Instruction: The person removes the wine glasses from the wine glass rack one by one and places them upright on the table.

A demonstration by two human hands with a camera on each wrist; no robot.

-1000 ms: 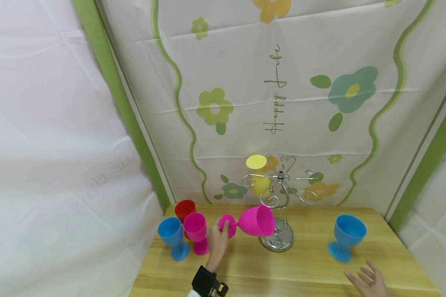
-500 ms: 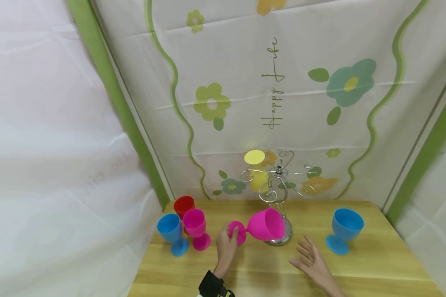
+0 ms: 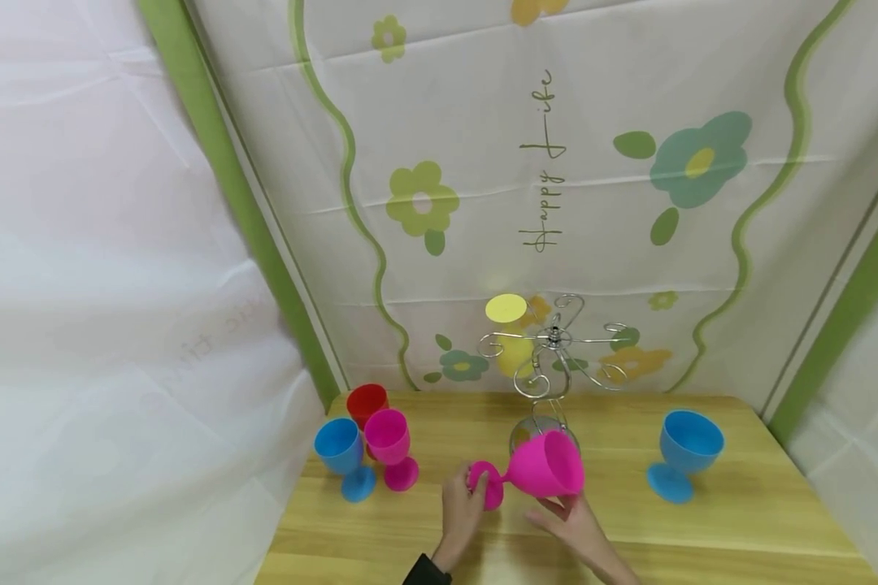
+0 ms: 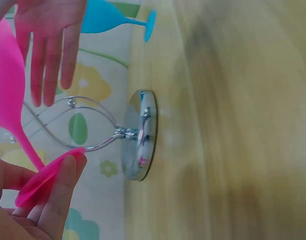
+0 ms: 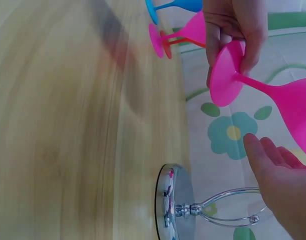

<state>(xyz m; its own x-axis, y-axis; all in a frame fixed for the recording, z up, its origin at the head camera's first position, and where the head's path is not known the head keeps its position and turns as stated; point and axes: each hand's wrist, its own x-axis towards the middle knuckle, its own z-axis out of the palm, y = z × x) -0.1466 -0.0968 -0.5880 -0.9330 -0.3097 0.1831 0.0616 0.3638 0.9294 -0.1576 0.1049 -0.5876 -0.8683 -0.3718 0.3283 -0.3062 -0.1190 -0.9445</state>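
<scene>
My left hand (image 3: 462, 510) pinches the round foot of a pink plastic goblet (image 3: 537, 470), thumb on one face and fingers on the other. The goblet lies sideways in the air, its bowl mouth turned right. Under the bowl my right hand (image 3: 578, 532) is raised; in the left wrist view its fingers (image 4: 53, 65) are straight and overlap the space beside the bowl. Behind the goblet stands a chrome wire stand (image 3: 554, 337) with curled arms, its round base partly covered by the bowl. A yellow goblet (image 3: 515, 355) hangs upside down on one left arm.
At the table's left stand a blue goblet (image 3: 340, 447), another pink goblet (image 3: 388, 439) and a red goblet (image 3: 367, 402), close together. A second blue goblet (image 3: 690, 443) stands upright at the right. A printed cloth (image 3: 468, 244) hangs behind the wooden table (image 3: 732, 528).
My left hand has carried the pink goblet right and toward me, away from the stand. My right hand has come in from the right to below the bowl.
</scene>
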